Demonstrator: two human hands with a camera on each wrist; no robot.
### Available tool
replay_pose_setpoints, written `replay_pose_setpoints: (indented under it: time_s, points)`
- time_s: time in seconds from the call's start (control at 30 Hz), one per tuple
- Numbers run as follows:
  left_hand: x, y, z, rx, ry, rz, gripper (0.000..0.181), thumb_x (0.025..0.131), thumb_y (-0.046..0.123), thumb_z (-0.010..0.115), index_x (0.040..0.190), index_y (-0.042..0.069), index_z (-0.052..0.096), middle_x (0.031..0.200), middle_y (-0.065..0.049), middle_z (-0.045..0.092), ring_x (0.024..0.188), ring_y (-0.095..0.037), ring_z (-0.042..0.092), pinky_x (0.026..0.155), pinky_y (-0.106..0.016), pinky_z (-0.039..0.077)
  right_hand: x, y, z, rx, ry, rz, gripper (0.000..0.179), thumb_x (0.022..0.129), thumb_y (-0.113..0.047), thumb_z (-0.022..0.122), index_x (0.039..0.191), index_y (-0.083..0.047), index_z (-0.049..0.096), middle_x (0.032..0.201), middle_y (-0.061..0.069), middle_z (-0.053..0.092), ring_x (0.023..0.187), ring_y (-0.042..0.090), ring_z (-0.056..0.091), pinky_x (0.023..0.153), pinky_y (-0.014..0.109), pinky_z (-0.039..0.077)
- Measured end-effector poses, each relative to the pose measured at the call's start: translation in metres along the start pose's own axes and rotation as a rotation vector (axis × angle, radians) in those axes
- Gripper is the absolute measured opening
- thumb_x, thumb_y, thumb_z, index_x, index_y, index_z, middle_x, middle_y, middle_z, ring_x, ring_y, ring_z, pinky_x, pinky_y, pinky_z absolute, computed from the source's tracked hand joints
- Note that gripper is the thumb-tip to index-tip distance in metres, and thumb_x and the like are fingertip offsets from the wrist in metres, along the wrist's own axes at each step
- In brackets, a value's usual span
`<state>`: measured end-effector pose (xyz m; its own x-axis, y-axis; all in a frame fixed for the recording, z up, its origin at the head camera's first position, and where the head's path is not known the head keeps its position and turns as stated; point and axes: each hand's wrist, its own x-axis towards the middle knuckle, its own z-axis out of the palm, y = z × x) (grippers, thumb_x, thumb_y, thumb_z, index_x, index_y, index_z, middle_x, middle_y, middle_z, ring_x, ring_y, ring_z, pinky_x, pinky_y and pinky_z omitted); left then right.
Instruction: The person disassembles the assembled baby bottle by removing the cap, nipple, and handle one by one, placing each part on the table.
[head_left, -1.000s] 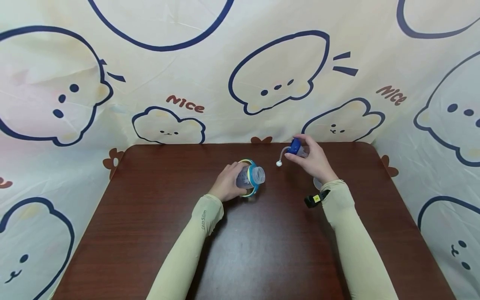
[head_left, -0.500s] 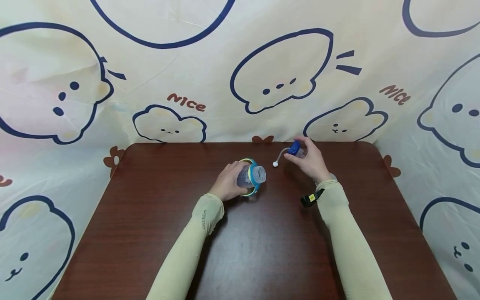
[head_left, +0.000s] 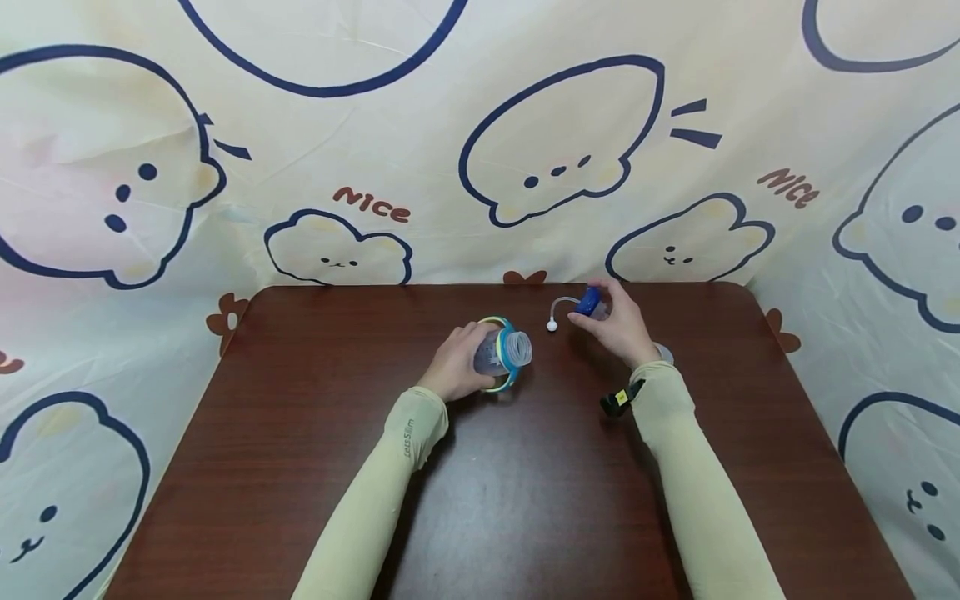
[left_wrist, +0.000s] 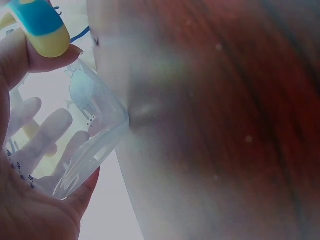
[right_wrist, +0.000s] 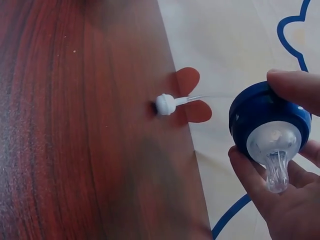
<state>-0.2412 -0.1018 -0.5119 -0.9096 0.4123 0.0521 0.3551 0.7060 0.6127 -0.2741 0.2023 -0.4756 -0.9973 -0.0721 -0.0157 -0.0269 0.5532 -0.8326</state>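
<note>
My left hand (head_left: 455,365) grips a clear baby bottle (head_left: 489,357) round its body. The bottle is tilted over to the right, its bare threaded mouth (head_left: 519,349) facing right and its blue-and-yellow handle ring (head_left: 504,348) round the neck. Off to the right, my right hand (head_left: 621,327) pinches a dark blue bottle collar (right_wrist: 265,112) between thumb and fingers. From the collar a clear teat (right_wrist: 277,175) points back toward the palm. A thin straw (head_left: 562,301) curves out of its other side, ending in a white weighted ball (head_left: 552,325). Bottle and collar are apart.
A dark brown wooden table (head_left: 315,467) lies under both hands, its far edge meeting a cartoon-print cloth (head_left: 435,167). Beside the right wrist a clear rounded object (head_left: 664,353) shows, partly hidden by that wrist. A black wrist device (head_left: 621,400) sits by the right cuff.
My right wrist and forearm have shifted left, and the collar has dipped slightly. The straw's ball has swung a little left. My left hand and the bottle have stayed nearly still.
</note>
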Motion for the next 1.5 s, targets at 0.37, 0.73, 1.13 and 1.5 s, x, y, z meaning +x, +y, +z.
replay_pose_setpoints:
  time_s: [0.37,0.73,1.13,1.5]
  points:
    - [0.000,-0.001,0.001,0.000,0.007,0.010,0.082,0.073,0.019,0.093,0.144,0.024,0.052,0.131,-0.002,0.059,0.119,-0.027,0.051,0.102,-0.050,0.048,0.004,0.008,0.009,-0.057,0.015,0.027,0.073,0.092,-0.031,0.080,0.150,-0.009,0.041,0.152,0.022,0.048,0.138,0.041,0.048,0.116,0.059,0.038]
    - [0.000,0.000,0.000,0.000,0.009,0.006,0.082,0.073,0.019,0.093,0.143,0.025,0.052,0.130,-0.001,0.059,0.120,-0.027,0.051,0.101,-0.050,0.048,0.008,0.016,0.014,-0.075,0.037,0.043,0.071,0.091,-0.028,0.080,0.147,-0.005,0.043,0.148,0.023,0.050,0.137,0.039,0.050,0.117,0.056,0.038]
    - [-0.001,0.000,0.000,0.007,0.005,0.007,0.083,0.073,0.018,0.092,0.145,0.022,0.051,0.132,-0.002,0.059,0.119,-0.027,0.051,0.102,-0.049,0.049,0.008,0.019,0.017,-0.092,0.004,0.089,0.070,0.093,-0.027,0.078,0.149,-0.006,0.041,0.150,0.023,0.048,0.139,0.040,0.048,0.118,0.057,0.037]
    - [-0.001,0.000,0.000,0.010,0.009,-0.003,0.083,0.073,0.018,0.092,0.145,0.023,0.051,0.133,-0.001,0.058,0.120,-0.027,0.051,0.102,-0.049,0.049,0.008,0.020,0.017,-0.122,-0.028,0.125,0.070,0.094,-0.027,0.077,0.150,-0.007,0.040,0.153,0.024,0.045,0.140,0.041,0.047,0.118,0.058,0.036]
